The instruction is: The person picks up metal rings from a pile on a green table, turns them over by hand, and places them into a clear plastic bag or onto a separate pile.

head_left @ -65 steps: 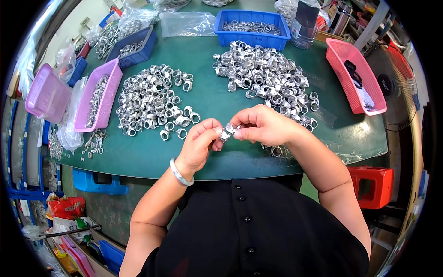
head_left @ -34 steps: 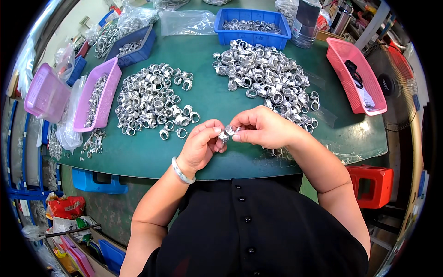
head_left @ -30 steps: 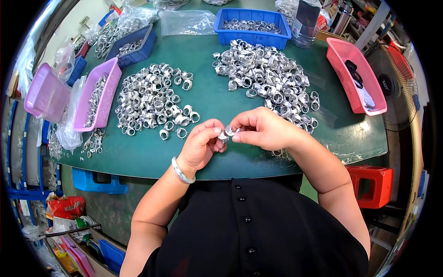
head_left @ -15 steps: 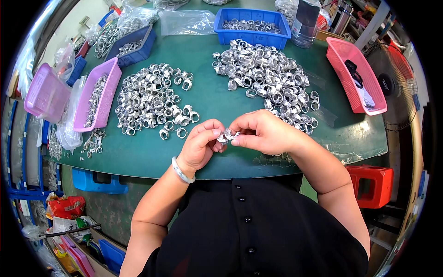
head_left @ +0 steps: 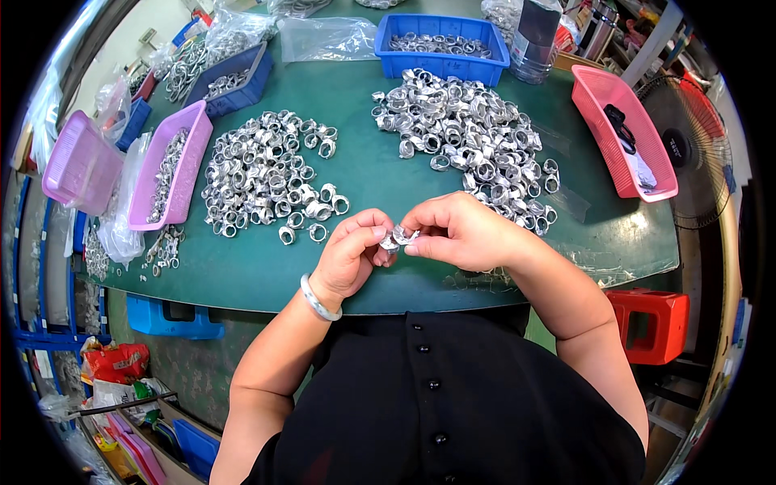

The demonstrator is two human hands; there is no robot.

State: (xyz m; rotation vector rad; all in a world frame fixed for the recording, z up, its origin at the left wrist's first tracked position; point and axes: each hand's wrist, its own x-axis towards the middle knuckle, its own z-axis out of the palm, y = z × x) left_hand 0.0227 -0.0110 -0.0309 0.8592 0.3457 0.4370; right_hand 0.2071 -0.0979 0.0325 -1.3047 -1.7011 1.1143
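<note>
Close to the table's front edge, my left hand (head_left: 352,252) pinches a silver metal ring (head_left: 389,243) between thumb and fingers. Fingertips of my right hand (head_left: 465,233) grip a second silver ring (head_left: 403,235), which meets the first one; the fingers partly cover both. Beyond my left hand lies a loose pile of silver rings (head_left: 259,174). A larger ring pile (head_left: 457,129) spreads beyond my right hand, its near end close to my right wrist.
The green table (head_left: 356,105) bears a lilac basket (head_left: 194,153) of small metal pieces at left, blue bins (head_left: 443,71) of rings behind, and a pink basket (head_left: 586,101) at right. A clear bottle (head_left: 536,40) stands at the back; a fan (head_left: 687,149) is beyond the right edge.
</note>
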